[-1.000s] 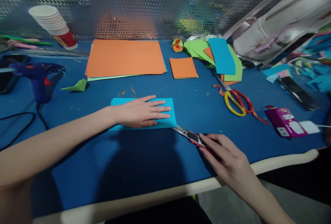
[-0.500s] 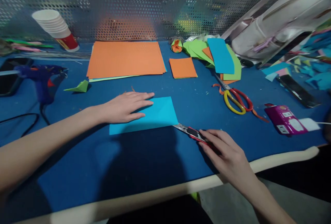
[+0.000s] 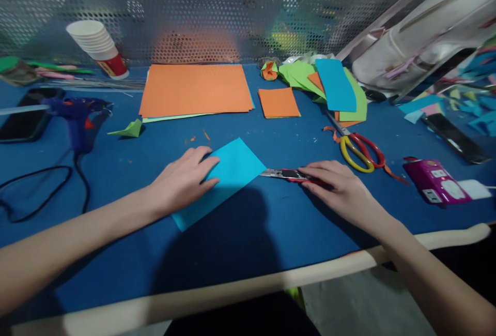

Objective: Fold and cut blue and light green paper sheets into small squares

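Observation:
A light blue sheet of paper (image 3: 232, 176) lies slanted on the blue tabletop, one corner pointing away from me and another to the right. My left hand (image 3: 189, 178) rests on its left part with the fingers stretched out. In my right hand (image 3: 337, 183) is a red and black box cutter (image 3: 292, 174), gripped by its handle and lying low over the table. Its blade points left and meets the paper's right corner; the tip is partly hidden there.
Orange sheets (image 3: 197, 90) and smaller orange squares (image 3: 279, 102) lie behind the paper. Scissors (image 3: 360, 152) rest to the right, near a purple device (image 3: 436, 181). A glue gun (image 3: 79, 119) with a black cord stands left, near stacked paper cups (image 3: 98, 49). White edging (image 3: 232, 289) borders the front.
The blue paper has turned counterclockwise beneath my left hand, so its right end sits farther from me. My right hand has moved the box cutter away from the front edge and made it nearly level.

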`<state>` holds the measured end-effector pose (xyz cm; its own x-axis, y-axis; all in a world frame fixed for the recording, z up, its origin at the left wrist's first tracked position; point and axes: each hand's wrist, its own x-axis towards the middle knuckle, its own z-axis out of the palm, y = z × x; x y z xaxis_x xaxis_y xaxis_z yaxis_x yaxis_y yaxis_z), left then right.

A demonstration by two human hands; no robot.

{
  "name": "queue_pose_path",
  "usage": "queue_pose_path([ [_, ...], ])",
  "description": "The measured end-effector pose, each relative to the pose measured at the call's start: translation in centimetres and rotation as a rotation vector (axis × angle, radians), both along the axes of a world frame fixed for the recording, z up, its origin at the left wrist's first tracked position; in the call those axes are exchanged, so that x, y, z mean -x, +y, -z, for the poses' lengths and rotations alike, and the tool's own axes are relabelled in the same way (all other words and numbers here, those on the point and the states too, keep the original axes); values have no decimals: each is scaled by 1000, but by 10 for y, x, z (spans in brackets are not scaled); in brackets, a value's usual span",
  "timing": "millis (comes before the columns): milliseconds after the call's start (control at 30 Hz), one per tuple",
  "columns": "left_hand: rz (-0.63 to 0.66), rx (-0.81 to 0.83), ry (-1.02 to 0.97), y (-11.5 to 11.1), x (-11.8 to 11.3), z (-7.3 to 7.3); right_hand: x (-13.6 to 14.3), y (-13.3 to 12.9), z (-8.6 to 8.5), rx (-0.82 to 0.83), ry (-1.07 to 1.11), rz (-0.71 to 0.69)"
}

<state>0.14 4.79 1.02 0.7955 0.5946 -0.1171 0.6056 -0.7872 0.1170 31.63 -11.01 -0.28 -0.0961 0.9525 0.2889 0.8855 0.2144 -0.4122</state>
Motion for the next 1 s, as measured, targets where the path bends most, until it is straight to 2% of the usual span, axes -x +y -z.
queue_pose_path([
  [167,42,-93,94,0,-1,-4,-4,-5,2,-29,14,45],
  [367,21,-62,10,3,-8,3,-5,-15,4,-37,5,120],
  [600,-22,-20,-55,1,-9,5,-7,-9,6,-69,-15,143],
  [867,4,-93,-97,-7,-3,15,-6,-3,8,-75,-10,135],
  [1000,-48,-103,-150,-5,-11,17,-4,1,7,-80,-22,124],
])
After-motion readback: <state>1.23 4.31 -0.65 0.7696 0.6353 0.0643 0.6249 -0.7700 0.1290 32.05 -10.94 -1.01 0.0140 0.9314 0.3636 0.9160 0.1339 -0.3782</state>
